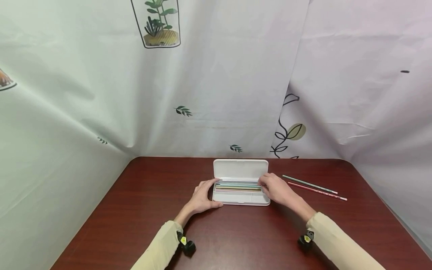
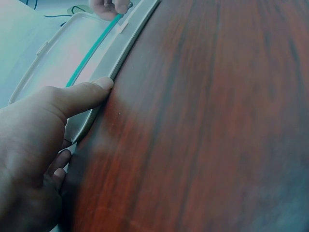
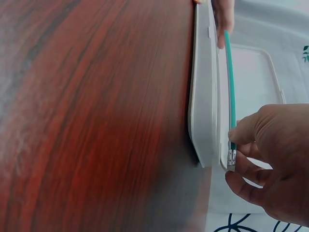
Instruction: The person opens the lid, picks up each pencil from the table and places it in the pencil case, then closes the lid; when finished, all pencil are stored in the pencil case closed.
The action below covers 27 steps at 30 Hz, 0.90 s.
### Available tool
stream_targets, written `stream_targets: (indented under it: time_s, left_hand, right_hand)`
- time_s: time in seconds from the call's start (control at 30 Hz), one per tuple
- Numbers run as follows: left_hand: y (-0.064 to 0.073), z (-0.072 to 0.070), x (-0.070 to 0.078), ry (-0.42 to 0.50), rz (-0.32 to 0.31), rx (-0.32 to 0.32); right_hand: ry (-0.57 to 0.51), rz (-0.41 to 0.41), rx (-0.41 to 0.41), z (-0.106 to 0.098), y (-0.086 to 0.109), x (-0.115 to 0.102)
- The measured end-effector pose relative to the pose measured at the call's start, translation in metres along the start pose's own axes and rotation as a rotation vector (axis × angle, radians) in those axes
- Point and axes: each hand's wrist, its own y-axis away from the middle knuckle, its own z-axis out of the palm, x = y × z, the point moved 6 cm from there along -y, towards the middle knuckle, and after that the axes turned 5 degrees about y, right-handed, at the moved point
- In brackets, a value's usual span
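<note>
A white pencil case (image 1: 241, 201) lies open on the table, its lid (image 1: 241, 169) raised at the back. Several pencils (image 1: 236, 186) lie lengthwise inside it. My left hand (image 1: 201, 197) grips the case's left end, with the thumb along the front rim and the fingers round the far side. At the right end, my right hand (image 1: 276, 188) pinches a green pencil (image 3: 231, 92) near its metal band and eraser. In the right wrist view this pencil stretches over the case toward the left hand.
To the right of the case, a green-patterned pencil (image 1: 309, 184) and a red-patterned pencil (image 1: 317, 191) lie slanting on the dark red wooden table (image 1: 243, 240). A white printed cloth (image 1: 216, 86) hangs behind the table's back edge and along its sides.
</note>
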Motion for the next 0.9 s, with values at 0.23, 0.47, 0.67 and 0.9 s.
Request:
stream_targets:
  time_s: [0.23,0.47,0.67,0.9]
  left_hand:
    - [0.001,0.000,-0.001,-0.005,0.000,0.005]
    - [0.001,0.000,-0.001,-0.005,0.002,0.008]
    - [0.000,0.000,0.000,-0.009,0.006,0.007]
    - [0.000,0.000,-0.001,-0.009,0.005,0.000]
  right_hand:
    - [0.011,-0.027,0.012,0.003,-0.004,-0.007]
    - [0.031,-0.035,0.012,0.005,-0.007,-0.009]
    - [0.027,-0.038,0.013,0.008,-0.008,-0.011]
    - [0.019,-0.074,0.045,0.006,-0.008,-0.016]
